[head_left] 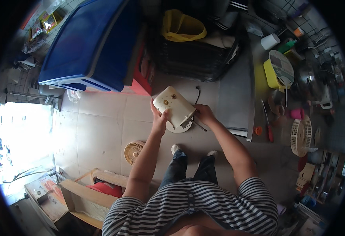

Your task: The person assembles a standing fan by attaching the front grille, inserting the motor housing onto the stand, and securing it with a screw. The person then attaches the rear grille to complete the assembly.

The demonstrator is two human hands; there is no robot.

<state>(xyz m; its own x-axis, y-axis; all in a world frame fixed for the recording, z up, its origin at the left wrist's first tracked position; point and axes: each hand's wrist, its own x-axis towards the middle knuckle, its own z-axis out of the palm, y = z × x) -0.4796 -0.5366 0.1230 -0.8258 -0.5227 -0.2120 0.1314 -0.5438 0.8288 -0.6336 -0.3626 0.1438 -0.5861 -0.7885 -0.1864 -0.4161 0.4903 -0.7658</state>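
Out in front of me I hold a cream plastic appliance housing (pixel 175 105), tilted, with two round brass-coloured spots on its face. My left hand (pixel 159 115) grips its left side, thumb on the face. At the lower right edge is my right hand (pixel 204 114), fingers closed around the rim and partly hidden. A dark cord (pixel 198 94) curves up beside that hand, and a dark strip (pixel 198 126) sticks out below the housing's open end. Under the housing a round whitish disc (pixel 179 128) shows in part; I cannot tell whether it is attached.
On the tiled floor to the left lies a round tan grille (pixel 134 152). A large blue bin (pixel 88 43) stands far left, a black crate (pixel 188 63) with a yellow bag (pixel 183 26) beyond. Right, a cluttered counter bears a red-handled screwdriver (pixel 270 134) and a cream slatted wheel (pixel 301 135).
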